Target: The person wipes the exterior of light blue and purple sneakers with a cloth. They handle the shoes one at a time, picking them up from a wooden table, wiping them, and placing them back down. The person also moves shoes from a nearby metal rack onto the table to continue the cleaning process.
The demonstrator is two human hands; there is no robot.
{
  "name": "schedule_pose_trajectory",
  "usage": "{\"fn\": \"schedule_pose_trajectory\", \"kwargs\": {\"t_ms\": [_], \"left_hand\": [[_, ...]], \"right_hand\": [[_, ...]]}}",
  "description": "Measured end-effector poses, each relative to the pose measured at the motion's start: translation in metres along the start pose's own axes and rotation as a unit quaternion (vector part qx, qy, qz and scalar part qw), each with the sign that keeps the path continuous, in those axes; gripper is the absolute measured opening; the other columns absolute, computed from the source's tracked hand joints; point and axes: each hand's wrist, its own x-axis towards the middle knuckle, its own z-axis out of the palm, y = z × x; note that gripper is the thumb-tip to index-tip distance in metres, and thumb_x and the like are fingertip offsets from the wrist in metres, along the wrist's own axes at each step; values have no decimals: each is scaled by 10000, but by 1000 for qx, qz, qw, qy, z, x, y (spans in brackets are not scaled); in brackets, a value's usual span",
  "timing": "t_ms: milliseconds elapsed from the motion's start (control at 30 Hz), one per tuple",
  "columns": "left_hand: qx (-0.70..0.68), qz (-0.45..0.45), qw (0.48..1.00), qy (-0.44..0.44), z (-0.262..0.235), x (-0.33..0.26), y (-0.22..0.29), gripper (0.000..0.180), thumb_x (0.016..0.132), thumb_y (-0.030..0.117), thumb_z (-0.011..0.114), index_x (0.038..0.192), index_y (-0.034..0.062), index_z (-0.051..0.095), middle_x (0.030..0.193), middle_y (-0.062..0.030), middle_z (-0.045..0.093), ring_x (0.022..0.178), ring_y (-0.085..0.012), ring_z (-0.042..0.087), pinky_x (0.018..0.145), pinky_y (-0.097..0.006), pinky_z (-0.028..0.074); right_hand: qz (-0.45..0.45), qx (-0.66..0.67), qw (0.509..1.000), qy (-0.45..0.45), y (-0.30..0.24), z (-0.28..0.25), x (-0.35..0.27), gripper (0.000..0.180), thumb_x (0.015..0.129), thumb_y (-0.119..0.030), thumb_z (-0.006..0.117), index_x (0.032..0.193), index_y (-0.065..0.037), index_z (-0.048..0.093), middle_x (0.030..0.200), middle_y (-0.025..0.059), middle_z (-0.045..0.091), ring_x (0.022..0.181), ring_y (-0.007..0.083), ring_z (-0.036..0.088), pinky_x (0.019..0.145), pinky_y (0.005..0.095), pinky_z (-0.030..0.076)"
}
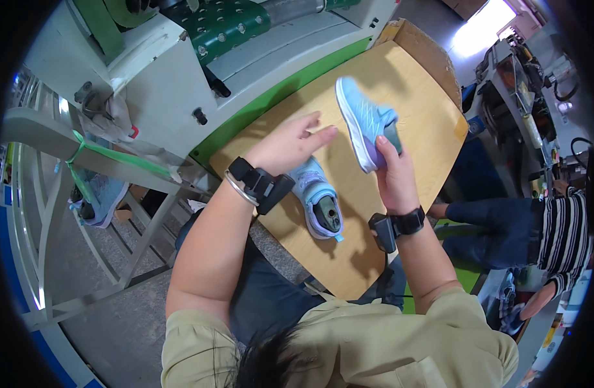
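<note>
My right hand (398, 174) grips a light blue sneaker (363, 119) by its heel and holds it up over the wooden table. The shoe's toe points away from me, and its white sole faces left. A dark insert shows in its opening. My left hand (296, 143) is apart from that shoe, fingers spread and holding nothing. Below the left hand, a second light blue sneaker (319, 200) rests on the table, heel toward me, with a dark shoe tree (327, 214) inside. My left wrist and hand partly cover its toe.
The wooden table (284, 242) has a cardboard edge (433, 55) at its far right. A white and green machine (161, 97) borders it at the left. Another sneaker (103, 197) sits on a metal rack (138, 249). A person in a striped shirt (562, 229) is at the right.
</note>
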Motion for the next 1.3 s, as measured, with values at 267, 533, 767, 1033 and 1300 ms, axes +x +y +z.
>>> {"fn": "schedule_pose_trajectory", "kwargs": {"t_ms": [267, 533, 767, 1033, 1300], "left_hand": [[-458, 109, 879, -76, -36, -11, 60, 808, 967, 700, 327, 1487, 84, 377, 1373, -210, 566, 1018, -286, 699, 737, -354, 606], [-579, 173, 790, 107, -81, 5, 50, 633, 1057, 499, 350, 1464, 16, 386, 1434, -213, 494, 1263, -345, 554, 1011, -399, 505], [-504, 122, 844, 134, -89, 5, 43, 579, 1079, 437, 316, 1468, 14, 386, 1457, -171, 488, 1353, -327, 479, 1076, -438, 450], [-506, 162, 836, 135, -89, 12, 47, 580, 1083, 433, 296, 1488, 24, 364, 1513, -184, 430, 1389, -326, 440, 1118, -467, 393], [-527, 125, 833, 111, -86, 5, 37, 674, 1062, 517, 289, 1514, 16, 291, 1562, -203, 354, 1407, -365, 403, 1148, -486, 340]], "right_hand": [[-235, -371, 886, -148, -26, 48, -52, 928, 908, -470, 668, 1559, -6, 197, 1617, 214, 173, 1497, 339, 195, 1200, 475, 168], [-11, -320, 935, -150, 39, 21, -73, 850, 820, -143, 782, 1513, -60, 295, 1372, 229, 505, 1241, 293, 529, 1053, 402, 421], [-145, -268, 952, -7, -80, 30, 28, 650, 822, -168, 803, 1323, -84, 397, 1135, 131, 600, 1043, 190, 595, 866, 311, 504], [-401, -436, 806, -9, -169, 126, 249, 624, 858, -200, 768, 1362, -117, 409, 1191, 236, 638, 1063, 355, 657, 918, 402, 511], [-460, -410, 786, -54, -66, 94, 255, 692, 865, -8, 601, 1512, -81, 365, 1500, 285, 395, 1419, 395, 365, 1177, 405, 304]]}}
